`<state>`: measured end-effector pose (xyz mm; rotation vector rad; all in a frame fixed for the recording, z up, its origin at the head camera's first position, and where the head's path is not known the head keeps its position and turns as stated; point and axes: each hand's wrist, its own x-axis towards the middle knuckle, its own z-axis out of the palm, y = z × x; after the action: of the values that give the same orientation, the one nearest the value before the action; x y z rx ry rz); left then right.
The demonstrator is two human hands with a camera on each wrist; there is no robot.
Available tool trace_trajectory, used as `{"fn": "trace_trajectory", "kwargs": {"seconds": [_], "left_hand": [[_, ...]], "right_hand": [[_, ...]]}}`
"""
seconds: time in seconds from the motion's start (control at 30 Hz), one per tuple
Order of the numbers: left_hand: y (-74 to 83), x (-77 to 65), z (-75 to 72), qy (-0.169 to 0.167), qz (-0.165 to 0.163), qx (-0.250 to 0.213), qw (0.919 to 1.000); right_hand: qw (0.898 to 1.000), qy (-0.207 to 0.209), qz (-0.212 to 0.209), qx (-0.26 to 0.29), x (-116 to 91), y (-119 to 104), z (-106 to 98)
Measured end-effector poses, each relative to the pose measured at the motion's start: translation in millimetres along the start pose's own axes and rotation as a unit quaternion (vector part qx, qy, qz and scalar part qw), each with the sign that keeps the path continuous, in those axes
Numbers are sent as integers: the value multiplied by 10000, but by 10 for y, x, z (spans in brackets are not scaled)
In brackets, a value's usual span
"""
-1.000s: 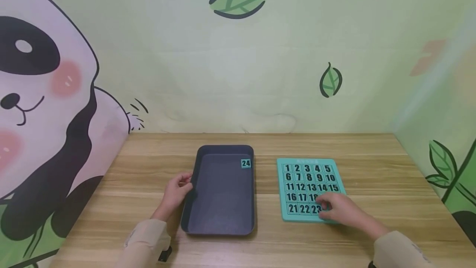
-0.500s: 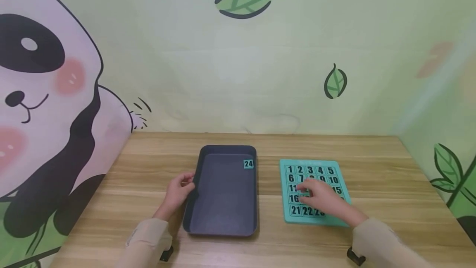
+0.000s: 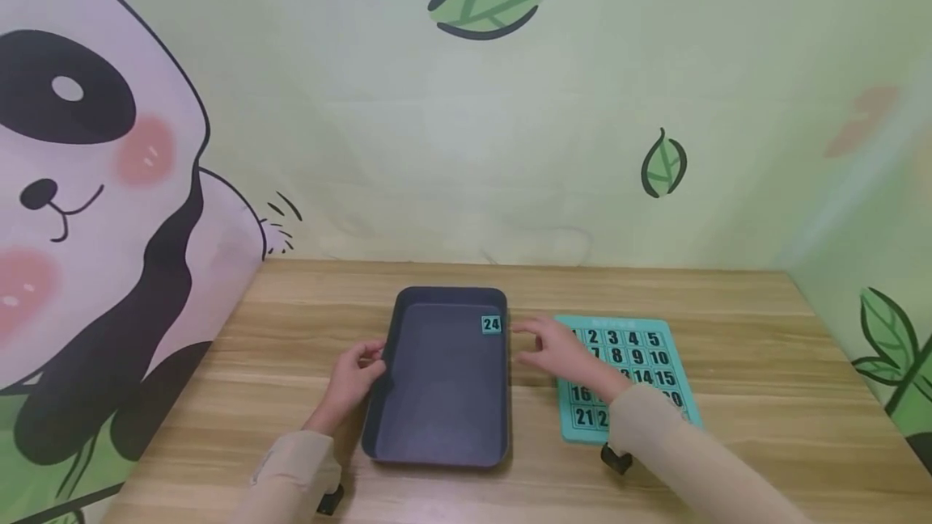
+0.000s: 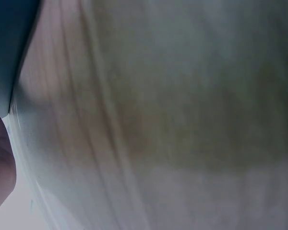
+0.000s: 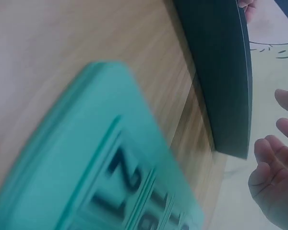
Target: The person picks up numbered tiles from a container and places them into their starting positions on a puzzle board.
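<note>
A dark blue-grey rectangular tray (image 3: 440, 395) lies on the table. Its left rim is pinched by my left hand (image 3: 353, 382); in the left wrist view only part of that hand (image 4: 0, 167) shows beside the tray wall (image 4: 7, 48). One teal tile marked 24 (image 3: 491, 325) rests inside the tray at the far right corner. My right hand (image 3: 557, 350) is just right of the tray, with its forearm over a teal number board (image 3: 651, 325). Nothing shows between its parted thumb and fingers in the right wrist view (image 5: 278, 177). Sleeve and forearm hide several numbers.
The wooden table (image 3: 750, 362) meets a green backdrop (image 3: 408, 152) with a printed panda and leaves. A dark wrist device (image 3: 616, 459) hangs under the right sleeve; a similar one (image 3: 331, 500) is at the left.
My right hand has moved left and away from me, from the board's lower right to beside the tray. My left hand stays at the tray's rim. The view has shifted slightly.
</note>
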<state>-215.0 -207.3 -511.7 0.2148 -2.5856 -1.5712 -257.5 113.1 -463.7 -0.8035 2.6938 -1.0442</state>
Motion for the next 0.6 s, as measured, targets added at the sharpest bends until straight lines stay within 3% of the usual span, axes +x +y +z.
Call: {"fn": "trace_trajectory", "kwargs": {"seconds": [0.33,0.6], "left_hand": [[8,-4,16,64,-42,-63,10000],[9,7,18,65,-76,0,10000]], "right_hand": [[9987,-201,436,152,383,-35,192],[9967,-418,428,-543,594,-47,231]]}}
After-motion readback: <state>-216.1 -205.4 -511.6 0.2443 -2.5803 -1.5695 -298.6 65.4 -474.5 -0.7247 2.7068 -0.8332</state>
